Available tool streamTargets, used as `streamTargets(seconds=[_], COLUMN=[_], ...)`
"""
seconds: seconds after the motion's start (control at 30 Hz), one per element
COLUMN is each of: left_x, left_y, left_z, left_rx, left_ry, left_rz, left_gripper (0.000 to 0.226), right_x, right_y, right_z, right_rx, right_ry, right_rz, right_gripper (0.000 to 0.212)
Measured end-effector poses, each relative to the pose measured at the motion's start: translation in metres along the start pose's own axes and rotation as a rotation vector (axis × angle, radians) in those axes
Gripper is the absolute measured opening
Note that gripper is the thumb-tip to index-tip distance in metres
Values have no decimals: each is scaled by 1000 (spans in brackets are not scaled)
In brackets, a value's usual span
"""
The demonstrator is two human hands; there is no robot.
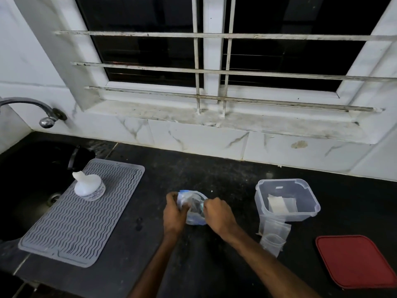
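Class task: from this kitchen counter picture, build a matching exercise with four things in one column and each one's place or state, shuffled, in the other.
Column A
1 white bottle
2 red lid
3 clear bag
4 clear tub

Column B
a gripped by left hand and right hand
b stands on the grey mat
c lies flat on the counter, far right
d open, white packets inside

Pairs: 1-b, 2-c, 3-a, 4-d

Both bare forearms angled up from the bottom centre of the frame, left hand (175, 214) and right hand (219, 211) close together just below mid-frame, knuckles up, fingers curled and pinching the clear bag (193, 200) between them.
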State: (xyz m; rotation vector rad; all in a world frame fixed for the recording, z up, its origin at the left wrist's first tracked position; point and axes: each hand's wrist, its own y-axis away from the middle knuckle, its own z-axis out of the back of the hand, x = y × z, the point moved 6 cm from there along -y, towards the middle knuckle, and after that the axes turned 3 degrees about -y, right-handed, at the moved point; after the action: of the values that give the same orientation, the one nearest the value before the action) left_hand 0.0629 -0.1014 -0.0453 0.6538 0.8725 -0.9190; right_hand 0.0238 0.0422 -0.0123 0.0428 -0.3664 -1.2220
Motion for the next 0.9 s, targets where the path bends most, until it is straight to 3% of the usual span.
streamTargets(seconds=[0.17, 0.43, 0.57, 0.7, 0.77, 0.9], left_x=[7, 14, 21, 69, 80, 68], left_y=[-13, -17, -15, -16, -12, -5], left_z=[-7, -1, -6, -8, -11, -13], left_rx=[24, 54, 53, 4, 44, 96], left_ry=[-140, -13, 50, -11, 36, 143], left_rz=[-54, 64, 134, 357, 464, 474], left_gripper=[28, 39, 64, 82, 73, 27], right_x=[16, 4, 21, 29, 31, 28], right_y=[0, -2, -12, -25, -28, -33], right_z=[-12, -30, -26, -32, -38, -49], right_rx=[70, 217, 142, 215, 244, 245], right_ry=[20, 128, 26, -16, 3, 93], right_rz=[44, 24, 115, 94, 90, 18], right_gripper=[29, 31, 34, 41, 44, 38])
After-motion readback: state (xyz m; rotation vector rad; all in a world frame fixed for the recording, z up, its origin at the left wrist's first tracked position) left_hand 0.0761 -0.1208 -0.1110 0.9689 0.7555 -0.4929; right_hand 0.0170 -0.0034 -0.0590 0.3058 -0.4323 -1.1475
